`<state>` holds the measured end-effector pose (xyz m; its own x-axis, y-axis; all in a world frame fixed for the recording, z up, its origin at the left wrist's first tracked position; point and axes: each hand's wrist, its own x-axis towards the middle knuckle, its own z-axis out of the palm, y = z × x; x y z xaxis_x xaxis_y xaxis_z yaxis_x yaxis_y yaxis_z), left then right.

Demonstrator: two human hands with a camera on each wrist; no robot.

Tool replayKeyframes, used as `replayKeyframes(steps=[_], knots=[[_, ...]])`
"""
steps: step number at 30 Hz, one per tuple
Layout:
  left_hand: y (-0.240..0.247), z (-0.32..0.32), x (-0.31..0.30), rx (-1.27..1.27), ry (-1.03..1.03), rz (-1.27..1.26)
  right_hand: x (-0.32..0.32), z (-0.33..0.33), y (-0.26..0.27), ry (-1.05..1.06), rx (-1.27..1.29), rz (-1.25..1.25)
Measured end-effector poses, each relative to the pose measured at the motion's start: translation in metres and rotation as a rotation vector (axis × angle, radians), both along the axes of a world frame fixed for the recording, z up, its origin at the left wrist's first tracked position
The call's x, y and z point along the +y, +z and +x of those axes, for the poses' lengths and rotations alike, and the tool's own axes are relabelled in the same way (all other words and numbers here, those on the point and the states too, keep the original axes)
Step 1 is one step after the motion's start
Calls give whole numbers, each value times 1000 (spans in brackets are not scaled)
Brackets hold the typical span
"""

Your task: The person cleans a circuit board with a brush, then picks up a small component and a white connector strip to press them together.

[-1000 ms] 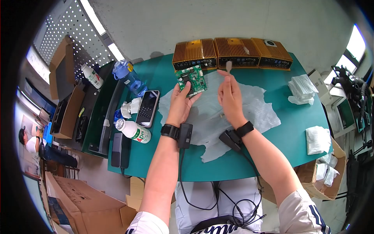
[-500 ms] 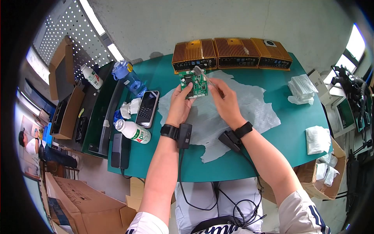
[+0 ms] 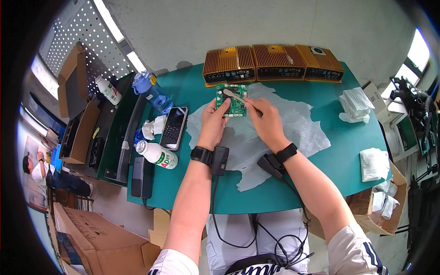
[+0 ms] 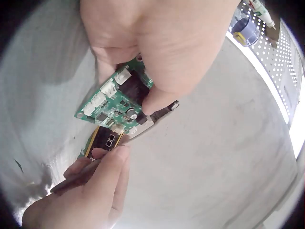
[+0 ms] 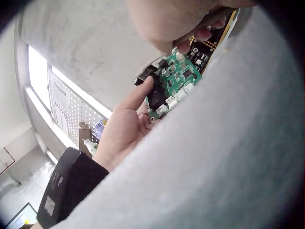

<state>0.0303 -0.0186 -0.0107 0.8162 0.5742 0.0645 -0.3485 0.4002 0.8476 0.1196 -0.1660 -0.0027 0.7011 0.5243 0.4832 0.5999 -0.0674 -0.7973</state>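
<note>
A green circuit board [image 3: 239, 109] with white connectors along its edge is up in front of me, above the crumpled sheet. My left hand [image 3: 212, 127] grips its left side, thumb on the face over a black part and fingers behind. In my right hand [image 3: 268, 123] is a small brush [image 3: 236, 96], pinched near the board's right edge. The brush's pale neck crosses the upper part of the board. In the left wrist view its dark handle [image 4: 71, 182] runs under the right fingers, and the board's connectors [image 4: 98, 98] face the camera.
Three gold finned computer boxes [image 3: 279, 62] line the back of the green table [image 3: 206, 195]. A translucent sheet [image 3: 298, 123] spreads under the hands. On the left are a phone [image 3: 174, 128], a white bottle [image 3: 157, 154] and a blue water bottle [image 3: 153, 94]; wrapped white packs [image 3: 356, 104] lie right.
The right hand has moved left, bringing the brush from beside the board to over it, with its head lower across the face. The left hand has shifted the board slightly right and straightened it.
</note>
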Motion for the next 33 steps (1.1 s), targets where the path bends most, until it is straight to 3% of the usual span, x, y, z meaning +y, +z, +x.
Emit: replayKeyframes(steps=[11,16,22,33], knots=[[3,0,-2,-25,-37,37,1,5,-4,-19,-13,34],[0,0,1,-31,-67,44,2,5,-7,-192,-191,1],[-6,1,7,-66,-24,-31,-1,4,-4,-244,-165,-38],[-2,0,5,-72,-39,-39,1,4,-4,-129,-160,2]])
